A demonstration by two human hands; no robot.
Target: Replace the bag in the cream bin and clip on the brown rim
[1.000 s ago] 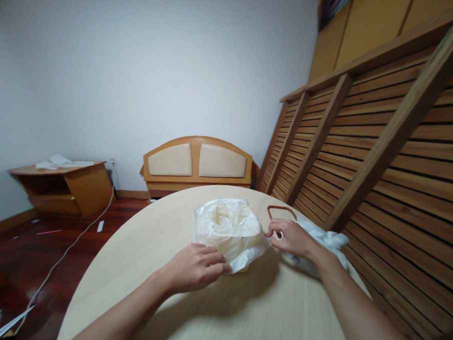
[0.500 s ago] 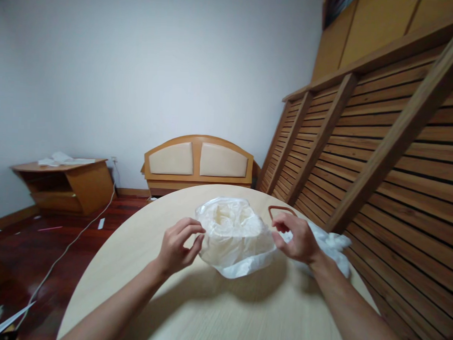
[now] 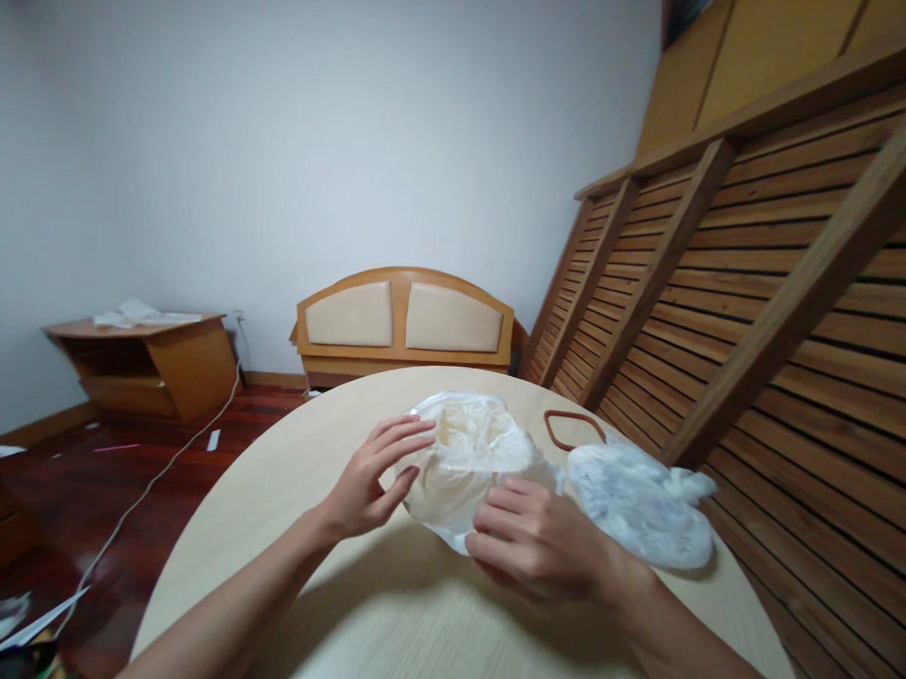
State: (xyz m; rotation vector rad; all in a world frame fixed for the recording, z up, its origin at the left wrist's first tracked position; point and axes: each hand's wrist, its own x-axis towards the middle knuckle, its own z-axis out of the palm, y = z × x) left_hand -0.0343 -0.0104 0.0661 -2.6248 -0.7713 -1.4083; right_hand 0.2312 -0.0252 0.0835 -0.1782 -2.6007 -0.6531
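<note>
A clear plastic bag of pale white stuff (image 3: 469, 455) lies on the round light-wood table (image 3: 411, 618). My left hand (image 3: 372, 478) rests against the bag's left side with its fingers stretched and apart. My right hand (image 3: 538, 541) is at the bag's near right edge, fingers curled over the loose plastic there and gripping it. A second crumpled white plastic bag (image 3: 641, 503) lies to the right of my right hand. Behind it a thin red-brown loop (image 3: 569, 432) lies flat on the table.
A slatted wooden bed frame (image 3: 762, 293) leans against the wall on the right, close to the table. A padded headboard (image 3: 405, 322) stands at the back wall. A low wooden corner unit (image 3: 148, 366) with papers on it stands left; a white cable (image 3: 154, 477) runs over the floor.
My right hand has come from the bag's right side, near the loop, to its near edge and closed on the plastic. My left hand has opened against the bag's left side. The view shifted slightly.
</note>
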